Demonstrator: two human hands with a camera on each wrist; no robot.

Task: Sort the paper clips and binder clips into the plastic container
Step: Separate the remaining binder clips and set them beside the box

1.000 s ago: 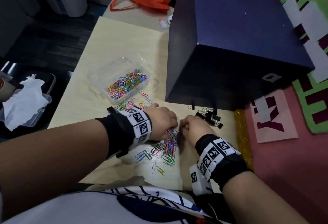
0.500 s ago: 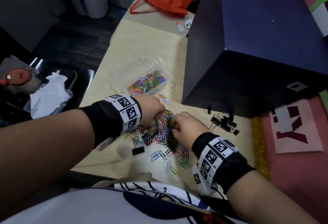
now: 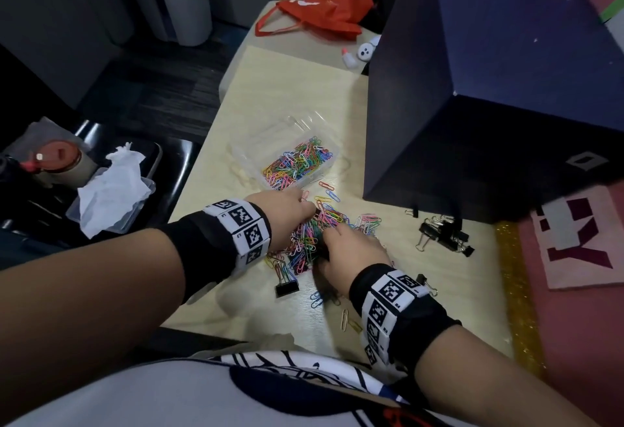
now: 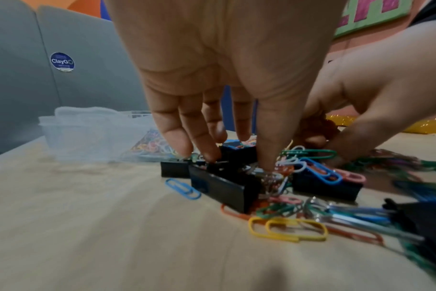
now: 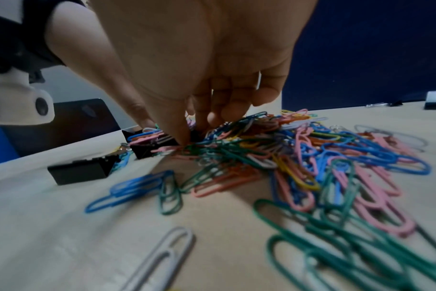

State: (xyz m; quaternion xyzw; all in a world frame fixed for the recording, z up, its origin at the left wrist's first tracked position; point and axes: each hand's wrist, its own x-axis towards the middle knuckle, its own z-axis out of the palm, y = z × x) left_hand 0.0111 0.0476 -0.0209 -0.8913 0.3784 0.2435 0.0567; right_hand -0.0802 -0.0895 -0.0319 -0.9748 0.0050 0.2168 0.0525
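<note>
Behind, a round sticker (image 4: 62,61) reads "ClayGO".

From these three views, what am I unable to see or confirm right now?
- Head view: the left hand and right hand cover the middle of the coloured paper clip pile.
- Wrist views: each palm hides what its fingertips pinch.
- Head view: the clear plastic container shows only paper clips; any binder clips beneath are hidden.

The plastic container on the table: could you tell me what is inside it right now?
The plastic container holds a heap of coloured paper clips at its nearer end. No binder clip shows among them, though anything beneath the heap is hidden.
</note>
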